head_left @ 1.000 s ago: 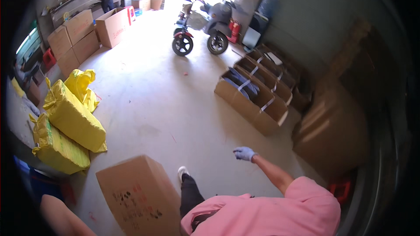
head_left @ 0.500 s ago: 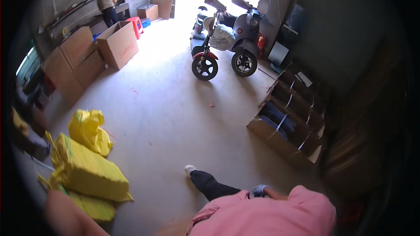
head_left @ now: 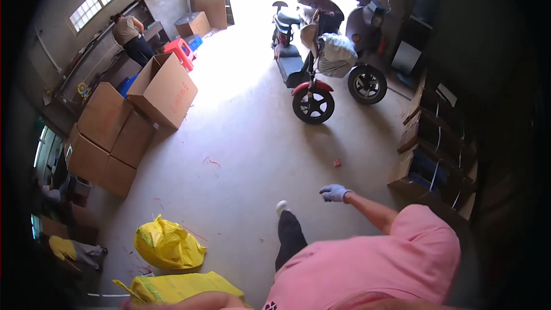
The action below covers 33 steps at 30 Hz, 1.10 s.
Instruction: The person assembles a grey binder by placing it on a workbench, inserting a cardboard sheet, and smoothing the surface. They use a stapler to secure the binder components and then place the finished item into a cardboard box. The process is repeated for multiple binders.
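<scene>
My right hand (head_left: 334, 193), in a pale grey glove, is held out over the concrete floor. Its fingers stretch to the left and nothing is in them. My left arm (head_left: 201, 300) crosses the lower edge in front of a yellow wrapped bundle (head_left: 183, 287); the left hand itself does not show. Just beyond that bundle lies a yellow plastic sack (head_left: 166, 244) with a gathered top. Below me, one dark trouser leg ends in a white shoe (head_left: 282, 206).
Large cardboard boxes (head_left: 163, 92) stand at left, by a red stool (head_left: 181, 53). Two parked scooters (head_left: 313, 103) are ahead. Strapped open cartons (head_left: 425, 175) line the right. A person (head_left: 129, 37) stands at the far-left bench; another person (head_left: 69, 250) is at lower left. Red scraps (head_left: 337, 163) litter the floor.
My right hand has swung out from beside my body, forward over the floor. The view has turned, so the scooters appear farther right and the yellow bundles lower.
</scene>
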{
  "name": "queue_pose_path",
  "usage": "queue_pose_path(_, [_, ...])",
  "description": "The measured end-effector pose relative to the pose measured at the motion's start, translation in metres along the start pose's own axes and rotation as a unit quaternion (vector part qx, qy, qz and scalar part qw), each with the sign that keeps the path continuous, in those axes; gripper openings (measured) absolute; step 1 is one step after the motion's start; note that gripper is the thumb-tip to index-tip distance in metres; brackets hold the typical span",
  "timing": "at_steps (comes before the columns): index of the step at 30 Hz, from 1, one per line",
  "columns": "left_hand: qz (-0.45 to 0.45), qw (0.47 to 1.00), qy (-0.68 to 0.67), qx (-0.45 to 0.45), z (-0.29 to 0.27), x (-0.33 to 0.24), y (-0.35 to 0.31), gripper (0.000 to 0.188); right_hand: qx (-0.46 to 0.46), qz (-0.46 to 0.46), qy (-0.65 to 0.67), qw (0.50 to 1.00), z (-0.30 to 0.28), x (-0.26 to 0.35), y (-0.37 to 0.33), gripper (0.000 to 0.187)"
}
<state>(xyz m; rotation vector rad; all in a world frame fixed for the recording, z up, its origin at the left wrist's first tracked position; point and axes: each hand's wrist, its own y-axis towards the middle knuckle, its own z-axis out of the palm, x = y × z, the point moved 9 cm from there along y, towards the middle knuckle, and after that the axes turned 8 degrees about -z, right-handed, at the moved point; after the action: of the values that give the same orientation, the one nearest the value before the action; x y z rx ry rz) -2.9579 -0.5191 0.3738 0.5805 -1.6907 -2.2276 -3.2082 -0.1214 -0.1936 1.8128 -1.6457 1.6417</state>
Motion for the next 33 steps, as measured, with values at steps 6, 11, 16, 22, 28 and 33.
queue_pose_path(6, [-0.437, 0.892, -0.105, -0.041, 0.047, 0.352, -0.127, 0.078, 0.070, 0.179, -0.075, 0.979, -0.058, -0.054, 0.069, 0.017])
queue_pose_path(11, [-0.550, 0.780, -0.295, 0.038, 0.188, 0.540, -0.167, 0.063, 0.147, 0.265, -0.070, 0.950, -0.080, -0.101, 0.123, 0.027])
queue_pose_path(16, [-0.662, 0.703, -0.185, 0.180, 0.290, 0.736, -0.228, 0.053, 0.236, 0.238, -0.151, 0.930, -0.111, -0.101, 0.279, 0.031])
queue_pose_path(22, [-0.709, 0.656, -0.084, 0.247, 0.388, 0.915, -0.219, 0.029, -0.009, 0.199, 0.049, 0.979, -0.267, 0.069, 0.533, 0.023])
queue_pose_path(28, [-0.765, 0.571, 0.051, 0.295, 0.417, 1.108, -0.298, 0.020, -0.171, 0.069, 0.156, 0.970, -0.458, 0.256, 0.729, 0.036])
queue_pose_path(33, [-0.744, 0.552, 0.094, 0.365, 0.484, 1.279, -0.318, 0.018, -0.160, 0.185, 0.128, 0.961, -0.519, 0.230, 0.840, 0.033])
